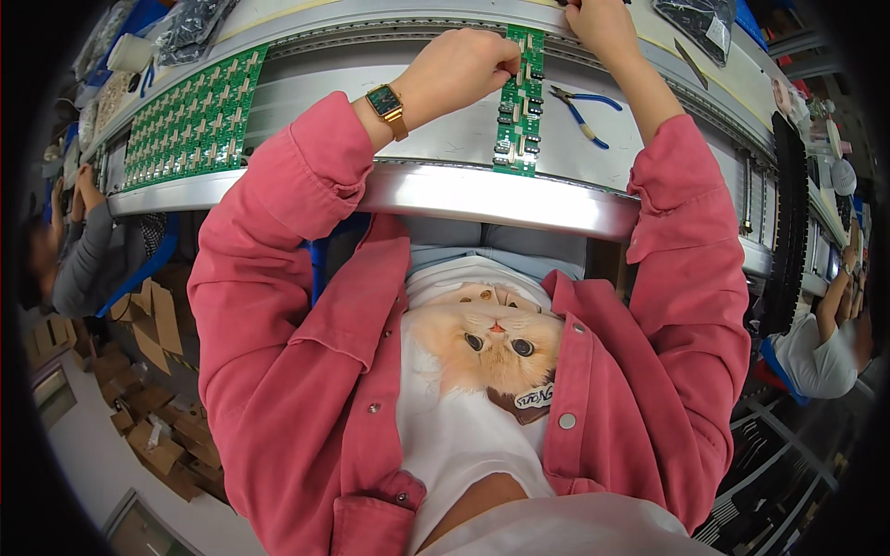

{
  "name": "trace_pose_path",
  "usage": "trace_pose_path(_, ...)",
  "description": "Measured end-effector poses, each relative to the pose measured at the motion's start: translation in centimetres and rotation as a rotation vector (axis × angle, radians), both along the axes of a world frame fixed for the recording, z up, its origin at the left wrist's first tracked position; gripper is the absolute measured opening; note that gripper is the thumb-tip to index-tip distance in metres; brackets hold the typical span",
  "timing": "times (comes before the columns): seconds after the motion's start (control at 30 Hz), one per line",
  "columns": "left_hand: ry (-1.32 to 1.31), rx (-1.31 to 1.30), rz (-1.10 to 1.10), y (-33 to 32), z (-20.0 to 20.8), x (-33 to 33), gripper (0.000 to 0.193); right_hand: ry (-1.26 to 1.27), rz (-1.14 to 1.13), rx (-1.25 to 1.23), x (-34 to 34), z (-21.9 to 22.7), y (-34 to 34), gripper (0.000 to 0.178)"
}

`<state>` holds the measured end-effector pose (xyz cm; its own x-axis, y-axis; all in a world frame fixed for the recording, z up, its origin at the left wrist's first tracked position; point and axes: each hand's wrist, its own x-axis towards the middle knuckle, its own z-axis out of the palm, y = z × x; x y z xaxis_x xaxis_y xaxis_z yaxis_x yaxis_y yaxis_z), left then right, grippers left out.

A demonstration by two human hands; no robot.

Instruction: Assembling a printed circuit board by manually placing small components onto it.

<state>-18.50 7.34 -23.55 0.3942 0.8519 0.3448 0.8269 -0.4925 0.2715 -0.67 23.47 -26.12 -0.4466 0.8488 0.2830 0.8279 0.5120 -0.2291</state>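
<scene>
A narrow green circuit board strip with black and pale components lies across the metal rail track. My left hand, a gold watch on its wrist, is at the strip's far part with thumb and fingers pinched together; whatever they hold is too small to make out. Beyond the track's far side, my right hand has its fingers curled at the top edge of the picture. Something dark shows beside those fingers, mostly cut off. Blue-handled pliers lie just right of the strip, their jaws towards it.
A wide panel of green circuit boards sits on the track at left. A thin pointed metal tool and a grey plastic bag lie at far right. The track's silver front rail runs before me. Other people work at both sides.
</scene>
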Motion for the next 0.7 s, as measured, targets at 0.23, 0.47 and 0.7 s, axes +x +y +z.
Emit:
trace_pose_path(0.23,0.001,-0.014,-0.009,-0.3,0.3,-0.4,0.007,-0.098,-0.195,0.009,-0.6,2.1,-1.2,0.011)
trace_pose_path(0.47,0.033,0.007,0.006,-0.1,0.9,-0.9,0.008,0.016,-0.155,-0.058,-1.1,3.1,-0.9,0.012)
trace_pose_path(0.7,0.021,-0.047,0.192,7.5,-1.1,-6.7,0.017,0.505,-0.022,-0.487,-1.7,3.3,-2.9,0.017)
